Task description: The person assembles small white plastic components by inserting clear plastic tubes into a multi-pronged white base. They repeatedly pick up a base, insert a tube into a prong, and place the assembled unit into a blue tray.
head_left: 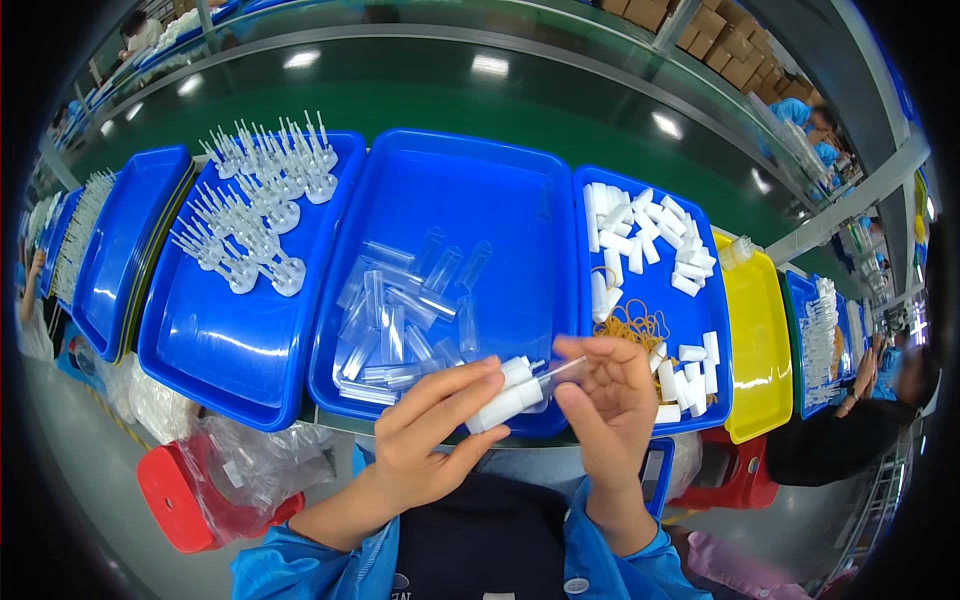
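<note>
My left hand (428,415) is closed around a couple of white plastic blocks (505,402), held side by side just over the near edge of the middle blue tray (470,142). Between the thumb and index finger of my right hand (615,400) is a clear stemmed piece (568,371), slightly blurred, its thin end pointing at the white blocks. Whether that stem enters a block cannot be made out. Clear plastic tubes (392,335) lie loose in the middle tray, beyond my left hand. More white blocks (645,240) fill the blue tray right of it.
Yellow-brown rubber bands (635,325) lie among the right tray's blocks. Several stemmed pieces (255,225) stand upright in the left blue tray (220,375). A yellow tray (757,350) sits further right. Red stools (185,495) stand below the bench; a green conveyor belt (420,85) runs behind.
</note>
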The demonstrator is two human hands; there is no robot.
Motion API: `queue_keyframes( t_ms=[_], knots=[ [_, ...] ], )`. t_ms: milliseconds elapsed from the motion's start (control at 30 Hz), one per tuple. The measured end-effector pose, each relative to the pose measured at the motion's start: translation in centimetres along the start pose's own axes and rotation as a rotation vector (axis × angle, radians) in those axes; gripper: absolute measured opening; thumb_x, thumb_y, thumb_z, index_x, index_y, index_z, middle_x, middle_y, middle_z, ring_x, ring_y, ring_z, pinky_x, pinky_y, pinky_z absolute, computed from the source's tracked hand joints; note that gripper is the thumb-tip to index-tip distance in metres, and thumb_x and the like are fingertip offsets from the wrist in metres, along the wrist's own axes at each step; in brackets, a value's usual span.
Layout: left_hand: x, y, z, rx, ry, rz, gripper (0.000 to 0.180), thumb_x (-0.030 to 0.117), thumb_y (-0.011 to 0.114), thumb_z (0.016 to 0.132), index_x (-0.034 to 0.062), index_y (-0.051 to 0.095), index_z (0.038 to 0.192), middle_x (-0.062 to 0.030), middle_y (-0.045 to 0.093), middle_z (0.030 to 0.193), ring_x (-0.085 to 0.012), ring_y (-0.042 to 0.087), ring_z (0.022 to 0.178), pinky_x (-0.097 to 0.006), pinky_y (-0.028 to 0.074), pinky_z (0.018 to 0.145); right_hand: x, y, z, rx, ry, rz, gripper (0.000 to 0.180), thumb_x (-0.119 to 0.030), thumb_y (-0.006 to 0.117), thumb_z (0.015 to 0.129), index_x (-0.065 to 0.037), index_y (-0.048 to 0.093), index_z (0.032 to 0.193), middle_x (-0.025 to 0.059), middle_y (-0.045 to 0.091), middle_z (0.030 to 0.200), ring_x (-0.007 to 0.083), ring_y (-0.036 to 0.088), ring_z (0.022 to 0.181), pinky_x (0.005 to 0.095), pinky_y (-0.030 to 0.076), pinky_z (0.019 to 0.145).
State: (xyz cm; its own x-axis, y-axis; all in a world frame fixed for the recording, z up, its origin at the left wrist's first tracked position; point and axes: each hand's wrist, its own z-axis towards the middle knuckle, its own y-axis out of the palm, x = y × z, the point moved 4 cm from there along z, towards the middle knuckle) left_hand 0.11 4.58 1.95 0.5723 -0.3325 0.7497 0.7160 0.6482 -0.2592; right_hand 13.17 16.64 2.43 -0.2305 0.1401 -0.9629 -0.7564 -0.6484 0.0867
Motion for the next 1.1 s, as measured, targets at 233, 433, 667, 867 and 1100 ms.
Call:
queue_keyframes(
  t_ms=[233,433,667,867,1100],
  knots=[
    [0.0,1.4,-0.4,0.068,0.115,0.193,0.076,0.003,0.082,0.074,-0.0132,0.041,0.136,-0.0276,0.062,0.121,-0.0368,0.066,0.107,-0.041,0.056,0.089,-0.4,2.4,-1.1,0.144,-0.247,-0.699,0.087,-0.031,0.09,0.058,0.0,0.051,0.13,0.0129,0.044,0.109,0.0281,0.046,0.101,0.0423,0.035,0.092],
    [0.3,1.4,-0.1,0.133,0.106,0.222,0.064,0.003,0.081,0.073,-0.0115,0.051,0.128,-0.0273,0.064,0.118,-0.0377,0.067,0.104,-0.039,0.057,0.085,-0.6,3.4,-1.5,0.112,-0.414,-0.889,0.08,-0.027,0.085,0.058,0.001,0.056,0.127,0.0102,0.051,0.099,0.025,0.05,0.092,0.0354,0.038,0.081],
    [-1.9,-3.7,0.5,0.269,-0.07,0.079,0.055,0.002,0.081,0.073,-0.0053,0.059,0.123,-0.0258,0.06,0.123,-0.032,0.064,0.11,-0.034,0.058,0.082,-0.9,1.4,1.6,-0.074,-0.298,-0.668,0.049,-0.009,0.076,0.074,-0.001,0.062,0.12,0.0144,0.058,0.105,0.0295,0.057,0.097,0.037,0.046,0.081],
    [-2.5,-4.6,0.3,0.332,-0.272,-0.312,0.048,-0.005,0.071,0.081,-0.0054,0.056,0.126,-0.0236,0.052,0.132,-0.0277,0.06,0.115,-0.032,0.056,0.088,0.6,3.0,2.0,-0.349,-0.327,-0.782,0.027,0.004,0.063,0.073,-0.004,0.068,0.097,0.0097,0.06,0.099,0.029,0.058,0.09,0.0371,0.046,0.077],
    [-2.3,-4.4,-0.2,0.16,-0.19,-0.338,0.044,-0.005,0.069,0.082,-0.0068,0.056,0.123,-0.0214,0.05,0.132,-0.0256,0.057,0.117,-0.033,0.054,0.093,1.0,4.1,2.4,-0.387,-0.294,-0.979,0.016,0.001,0.063,0.072,-0.004,0.064,0.088,0.0085,0.058,0.094,0.0279,0.057,0.085,0.0374,0.045,0.072]
  ],
)
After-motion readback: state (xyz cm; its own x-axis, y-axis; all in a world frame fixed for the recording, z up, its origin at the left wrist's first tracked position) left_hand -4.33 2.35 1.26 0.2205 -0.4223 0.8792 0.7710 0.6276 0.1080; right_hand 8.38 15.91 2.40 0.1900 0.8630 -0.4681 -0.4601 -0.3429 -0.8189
